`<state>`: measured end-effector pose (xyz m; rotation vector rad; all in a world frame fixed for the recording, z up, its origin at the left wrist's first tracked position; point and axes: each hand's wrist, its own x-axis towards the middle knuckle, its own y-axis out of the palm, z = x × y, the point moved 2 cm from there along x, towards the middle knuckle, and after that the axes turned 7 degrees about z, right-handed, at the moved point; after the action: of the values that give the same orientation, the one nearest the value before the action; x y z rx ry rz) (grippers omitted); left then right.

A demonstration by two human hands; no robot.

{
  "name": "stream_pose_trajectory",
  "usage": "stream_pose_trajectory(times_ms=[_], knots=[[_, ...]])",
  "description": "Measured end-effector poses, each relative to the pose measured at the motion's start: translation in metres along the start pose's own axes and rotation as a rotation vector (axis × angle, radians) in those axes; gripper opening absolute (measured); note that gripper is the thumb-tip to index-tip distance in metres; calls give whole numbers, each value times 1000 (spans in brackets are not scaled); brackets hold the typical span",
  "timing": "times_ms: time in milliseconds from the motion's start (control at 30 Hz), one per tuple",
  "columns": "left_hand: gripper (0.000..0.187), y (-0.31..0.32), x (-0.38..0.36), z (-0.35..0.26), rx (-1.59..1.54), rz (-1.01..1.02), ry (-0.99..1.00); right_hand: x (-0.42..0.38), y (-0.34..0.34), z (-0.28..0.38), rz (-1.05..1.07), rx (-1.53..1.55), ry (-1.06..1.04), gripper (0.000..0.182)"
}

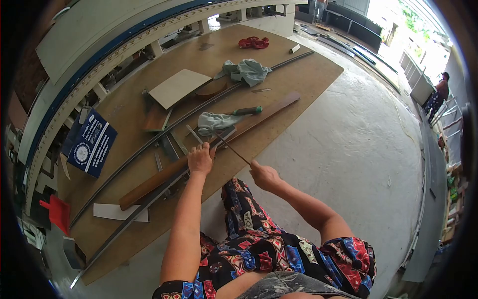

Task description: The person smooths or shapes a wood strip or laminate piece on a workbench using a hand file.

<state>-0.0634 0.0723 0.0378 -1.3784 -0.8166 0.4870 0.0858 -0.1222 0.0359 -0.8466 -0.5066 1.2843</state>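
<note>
My left hand [200, 158] is closed around a long grey metal strip [228, 133] and presses it down near its far end. The strip runs back along a brown wooden bar [154, 183] toward the near left corner of the table. In my right hand [265, 176], just off the table's edge, I grip one end of a thin, rod-like tool [234, 149], perhaps a file. Its other end lies across the strip, a little ahead of my left hand. Beyond the strip rest a pale grey-green cloth [215, 122] and a tool with a green-and-black handle [247, 110].
On the brown tabletop [298, 74] are a second long strip [199, 108], a cream square panel [179, 88], another cloth [244, 71], a red cloth [254, 43] and a blue box [91, 143]. A long machine [164, 35] stands behind. Another person [439, 94] is far right.
</note>
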Motion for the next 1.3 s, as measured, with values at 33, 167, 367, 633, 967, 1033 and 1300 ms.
stream_pose_trajectory(times_ms=[33, 167, 367, 633, 967, 1033, 1300], knots=[[35, 1, 0, 0, 0, -5, 3, -14, 1, -6, 10, 0, 22, 18], [35, 1, 0, 2, -1, -15, 9, -37, 4, -21, 8, 29, 49, 18], [34, -1, -1, 1, -11, -30, 8, 15, -3, -4, -25, -78, -65, 21], [38, -7, 0, -1, -21, 5, -8, 90, -5, 33, -79, -56, -116, 16], [35, -6, -1, 0, -35, -5, -11, -20, 10, -17, 15, -75, 53, 17], [35, -6, -1, 0, -31, 3, -13, -27, 11, -22, 9, -50, 40, 17], [38, -7, -2, -1, -4, -9, -12, 53, 5, 25, -46, -65, -66, 20]])
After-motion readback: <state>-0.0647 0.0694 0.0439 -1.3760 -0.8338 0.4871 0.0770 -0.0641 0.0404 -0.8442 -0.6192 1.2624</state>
